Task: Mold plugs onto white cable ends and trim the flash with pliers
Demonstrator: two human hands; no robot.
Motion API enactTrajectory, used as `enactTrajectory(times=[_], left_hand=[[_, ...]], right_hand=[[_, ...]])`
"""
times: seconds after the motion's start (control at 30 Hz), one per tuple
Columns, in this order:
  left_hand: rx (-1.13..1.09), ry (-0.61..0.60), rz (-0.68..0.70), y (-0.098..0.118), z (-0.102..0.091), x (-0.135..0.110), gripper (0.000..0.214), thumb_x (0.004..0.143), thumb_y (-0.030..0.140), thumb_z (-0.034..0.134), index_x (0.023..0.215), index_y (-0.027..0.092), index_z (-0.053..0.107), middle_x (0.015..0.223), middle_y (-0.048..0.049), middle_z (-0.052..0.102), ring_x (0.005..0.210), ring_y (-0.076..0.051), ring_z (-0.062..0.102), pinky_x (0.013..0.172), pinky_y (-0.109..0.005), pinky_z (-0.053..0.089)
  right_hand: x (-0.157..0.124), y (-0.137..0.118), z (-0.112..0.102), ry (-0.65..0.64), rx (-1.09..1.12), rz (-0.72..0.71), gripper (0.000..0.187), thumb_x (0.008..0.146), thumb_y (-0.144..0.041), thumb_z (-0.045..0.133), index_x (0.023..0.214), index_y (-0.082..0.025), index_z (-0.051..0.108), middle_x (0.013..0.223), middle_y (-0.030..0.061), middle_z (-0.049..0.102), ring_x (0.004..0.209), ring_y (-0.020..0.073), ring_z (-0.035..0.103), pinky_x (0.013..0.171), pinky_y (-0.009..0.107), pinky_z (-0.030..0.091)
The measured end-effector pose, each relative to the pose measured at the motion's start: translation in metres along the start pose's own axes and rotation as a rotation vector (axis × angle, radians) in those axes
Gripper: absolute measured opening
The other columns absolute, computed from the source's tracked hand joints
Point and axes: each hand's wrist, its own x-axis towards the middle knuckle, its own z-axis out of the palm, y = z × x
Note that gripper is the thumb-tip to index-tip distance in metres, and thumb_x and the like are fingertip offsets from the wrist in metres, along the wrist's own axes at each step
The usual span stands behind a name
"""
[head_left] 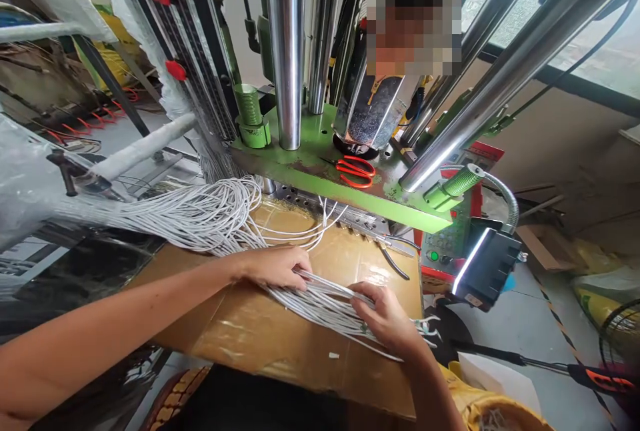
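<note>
A thick bundle of white cables (200, 217) sweeps in from the left and lies across a cardboard sheet (260, 331). My left hand (277, 265) is closed, pinching a few of these cables at the sheet's middle. My right hand (387, 317) is closed too, gripping the same cables a little further along, close to their stripped ends (425, 327). The cables run straight between both hands.
A green machine plate (310, 171) with chrome columns (286, 51) stands just behind, red scissors (356, 171) lying on it. Pliers (395, 259) rest at the cardboard's far edge. A lamp on a gooseneck (485, 264) hangs at the right. A person stands behind the machine.
</note>
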Motion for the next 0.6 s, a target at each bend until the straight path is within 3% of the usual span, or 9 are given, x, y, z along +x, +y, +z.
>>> enactTrajectory(times=[0.2, 0.37, 0.47, 0.6], left_hand=[[-0.204, -0.069, -0.091, -0.012, -0.003, 0.002, 0.032, 0.076, 0.039, 0.062, 0.088, 0.012, 0.074, 0.062, 0.0016, 0.055, 0.055, -0.011, 0.043, 0.049, -0.02, 0.029], [-0.265, -0.107, -0.075, -0.01, -0.009, 0.0, 0.032, 0.08, 0.038, 0.054, 0.083, 0.012, 0.074, 0.059, 0.0012, 0.054, 0.05, -0.01, 0.039, 0.046, -0.021, 0.026], [-0.236, -0.103, -0.048, -0.008, -0.01, -0.002, 0.032, 0.084, 0.037, 0.051, 0.083, 0.013, 0.072, 0.064, -0.0007, 0.059, 0.053, -0.011, 0.044, 0.05, -0.021, 0.032], [-0.098, 0.059, 0.033, 0.008, -0.001, -0.002, 0.023, 0.086, 0.03, 0.052, 0.084, 0.015, 0.069, 0.08, -0.0051, 0.064, 0.075, -0.018, 0.053, 0.07, -0.025, 0.039]], right_hand=[[0.006, -0.013, 0.005, 0.022, -0.132, 0.015, 0.026, 0.086, -0.026, 0.06, 0.11, -0.022, 0.068, 0.104, 0.0051, 0.07, 0.099, 0.0226, 0.062, 0.089, 0.034, 0.044], [0.014, -0.019, 0.018, 0.096, -0.151, -0.006, 0.023, 0.083, -0.025, 0.066, 0.106, -0.024, 0.069, 0.101, 0.0035, 0.069, 0.096, 0.0221, 0.061, 0.086, 0.033, 0.044], [0.019, -0.015, 0.025, 0.192, -0.188, -0.085, 0.007, 0.085, -0.02, 0.064, 0.09, -0.022, 0.069, 0.093, 0.0027, 0.068, 0.09, 0.0204, 0.06, 0.081, 0.032, 0.044], [0.022, -0.018, 0.031, 0.307, -0.325, -0.24, 0.013, 0.092, -0.019, 0.053, 0.083, -0.019, 0.063, 0.085, 0.0035, 0.065, 0.083, 0.0201, 0.055, 0.075, 0.032, 0.042]])
